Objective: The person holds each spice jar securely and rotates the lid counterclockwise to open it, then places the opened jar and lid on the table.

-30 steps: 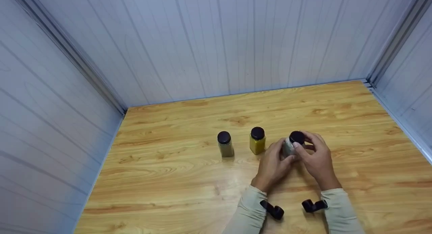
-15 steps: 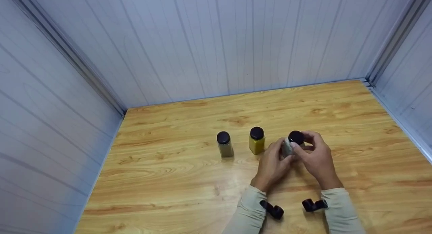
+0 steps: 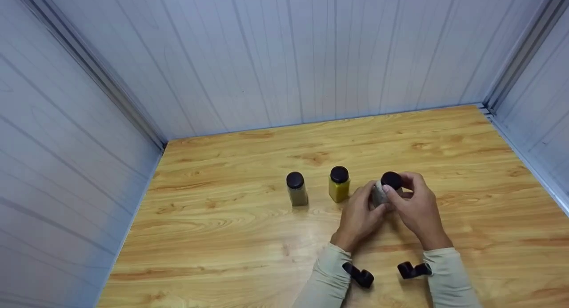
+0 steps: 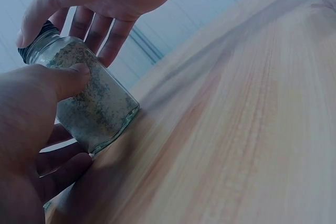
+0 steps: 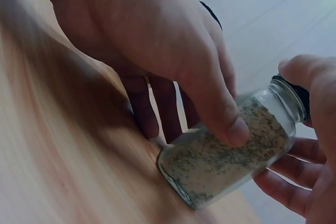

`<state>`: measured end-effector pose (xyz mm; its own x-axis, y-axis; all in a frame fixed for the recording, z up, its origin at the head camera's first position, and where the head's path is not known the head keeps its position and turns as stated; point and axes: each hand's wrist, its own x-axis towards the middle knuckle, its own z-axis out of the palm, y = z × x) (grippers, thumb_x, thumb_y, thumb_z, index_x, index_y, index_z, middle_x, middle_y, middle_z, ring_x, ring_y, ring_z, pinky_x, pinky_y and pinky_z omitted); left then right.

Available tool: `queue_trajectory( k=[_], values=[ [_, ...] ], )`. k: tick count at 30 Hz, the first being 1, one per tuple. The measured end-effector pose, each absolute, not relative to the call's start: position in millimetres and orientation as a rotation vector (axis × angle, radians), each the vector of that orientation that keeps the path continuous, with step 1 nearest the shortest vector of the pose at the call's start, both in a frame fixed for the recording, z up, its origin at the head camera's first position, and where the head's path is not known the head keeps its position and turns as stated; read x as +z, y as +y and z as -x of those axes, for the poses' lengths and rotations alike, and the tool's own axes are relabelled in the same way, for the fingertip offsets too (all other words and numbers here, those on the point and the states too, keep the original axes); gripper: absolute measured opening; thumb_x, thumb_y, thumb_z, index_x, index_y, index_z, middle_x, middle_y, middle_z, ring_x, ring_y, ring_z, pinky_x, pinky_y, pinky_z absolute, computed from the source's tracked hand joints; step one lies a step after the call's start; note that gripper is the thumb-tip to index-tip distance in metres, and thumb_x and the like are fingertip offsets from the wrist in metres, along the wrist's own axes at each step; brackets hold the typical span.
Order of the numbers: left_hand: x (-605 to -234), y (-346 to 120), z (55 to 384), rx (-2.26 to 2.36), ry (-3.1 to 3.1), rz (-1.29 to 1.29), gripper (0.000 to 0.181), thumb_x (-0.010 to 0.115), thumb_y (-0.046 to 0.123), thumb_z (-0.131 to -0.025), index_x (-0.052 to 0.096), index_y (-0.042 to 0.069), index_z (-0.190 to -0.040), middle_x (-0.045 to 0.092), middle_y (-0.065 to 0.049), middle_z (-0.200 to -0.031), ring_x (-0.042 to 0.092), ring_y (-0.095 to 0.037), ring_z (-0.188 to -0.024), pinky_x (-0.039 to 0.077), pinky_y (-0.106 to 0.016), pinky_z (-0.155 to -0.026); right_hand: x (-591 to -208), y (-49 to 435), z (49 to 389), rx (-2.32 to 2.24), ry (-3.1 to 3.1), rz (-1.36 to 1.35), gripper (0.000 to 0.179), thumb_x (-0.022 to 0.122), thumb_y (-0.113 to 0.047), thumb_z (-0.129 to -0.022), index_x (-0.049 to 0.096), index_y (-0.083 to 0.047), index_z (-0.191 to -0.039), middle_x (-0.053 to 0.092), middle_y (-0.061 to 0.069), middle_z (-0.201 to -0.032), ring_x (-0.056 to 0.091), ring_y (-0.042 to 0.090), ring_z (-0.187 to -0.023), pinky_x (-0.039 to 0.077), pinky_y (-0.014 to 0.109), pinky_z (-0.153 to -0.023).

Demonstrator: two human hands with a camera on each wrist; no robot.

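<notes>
A square glass jar (image 5: 226, 156) with speckled, herb-like contents and a black lid (image 3: 391, 180) stands on the right part of the wooden table. My left hand (image 3: 358, 217) grips the jar's body, its thumb across the near side and its fingers round the far side. Higher up, my right hand (image 3: 418, 210) holds the jar at its lid, with the thumb on the lid's near edge in the left wrist view. Its other fingers reach down beside the glass. Left of my hands is a matching jar (image 3: 339, 190) with yellow contents.
Another black-lidded jar (image 3: 298, 194), with grey-green contents, stands farther left on the wooden table (image 3: 213, 237). Pale panelled walls (image 3: 284, 54) close off the back and sides. A black wrist mount (image 3: 359, 276) sticks inward from my left sleeve, with one like it on the right.
My right hand has turned very slightly at the lid, its thumb a little farther left. The left hand and the jars stay in place.
</notes>
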<state>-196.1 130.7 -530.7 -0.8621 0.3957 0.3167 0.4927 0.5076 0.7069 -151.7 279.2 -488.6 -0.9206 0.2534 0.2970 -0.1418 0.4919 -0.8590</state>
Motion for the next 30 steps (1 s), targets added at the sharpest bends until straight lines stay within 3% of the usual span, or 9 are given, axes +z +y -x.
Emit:
queue_trajectory(
  k=[5, 11, 16, 20, 26, 30],
  values=[
    [-530.1, 130.8, 195.7, -1.301, -2.624, 0.78, 0.057, 0.076, 0.036, -0.09, 0.055, 0.019, -0.141, 0.064, 0.003, -0.123, 0.057, -0.006, -0.111, 0.045, -0.02, -0.093, -486.3, 284.4, 150.1, 1.405, -2.401, 0.017, 0.05, 0.065, -0.034, -0.098, 0.054, -0.001, -0.135, 0.06, 0.016, -0.128, 0.056, 0.033, -0.121, 0.05, 0.017, -0.086],
    [-528.7, 131.4, 195.4, -1.32, -2.63, 0.761, 0.058, 0.076, 0.03, -0.09, 0.054, 0.019, -0.142, 0.063, 0.002, -0.127, 0.057, -0.007, -0.114, 0.045, -0.022, -0.096, -482.0, 285.0, 148.4, 1.378, -2.452, 0.019, 0.057, 0.063, -0.033, -0.099, 0.047, -0.001, -0.144, 0.055, 0.02, -0.136, 0.054, 0.034, -0.123, 0.052, 0.043, -0.09],
    [-528.8, 131.6, 194.2, -1.332, -2.648, 0.741, 0.057, 0.076, 0.028, -0.089, 0.054, 0.022, -0.141, 0.063, 0.004, -0.126, 0.057, -0.006, -0.113, 0.046, -0.023, -0.095, -481.9, 276.6, 148.6, 1.382, -2.419, 0.147, 0.067, 0.071, -0.04, -0.093, 0.044, 0.002, -0.137, 0.055, 0.023, -0.132, 0.055, 0.036, -0.121, 0.051, 0.05, -0.091],
    [-530.2, 131.9, 193.1, -1.33, -2.674, 0.727, 0.057, 0.075, 0.028, -0.089, 0.054, 0.023, -0.142, 0.063, 0.004, -0.126, 0.056, -0.005, -0.113, 0.046, -0.024, -0.096, -485.2, 270.8, 149.2, 1.312, -2.384, 0.217, 0.06, 0.074, -0.038, -0.091, 0.047, 0.002, -0.125, 0.061, 0.021, -0.121, 0.059, 0.035, -0.116, 0.053, 0.046, -0.086],
    [-530.7, 131.6, 192.6, -1.332, -2.672, 0.728, 0.057, 0.074, 0.024, -0.089, 0.054, 0.022, -0.142, 0.063, 0.004, -0.125, 0.056, -0.005, -0.113, 0.046, -0.023, -0.096, -487.8, 272.9, 149.0, 1.313, -2.376, 0.171, 0.052, 0.073, -0.033, -0.092, 0.05, 0.001, -0.125, 0.061, 0.018, -0.121, 0.059, 0.033, -0.115, 0.051, 0.019, -0.081],
    [-530.2, 131.3, 194.2, -1.342, -2.653, 0.74, 0.056, 0.074, 0.022, -0.089, 0.054, 0.02, -0.142, 0.062, 0.004, -0.127, 0.056, -0.006, -0.115, 0.045, -0.023, -0.098, -486.4, 275.6, 150.1, 1.344, -2.389, 0.118, 0.051, 0.07, -0.034, -0.094, 0.051, -0.001, -0.129, 0.06, 0.016, -0.124, 0.058, 0.031, -0.116, 0.053, 0.022, -0.083]
  ],
)
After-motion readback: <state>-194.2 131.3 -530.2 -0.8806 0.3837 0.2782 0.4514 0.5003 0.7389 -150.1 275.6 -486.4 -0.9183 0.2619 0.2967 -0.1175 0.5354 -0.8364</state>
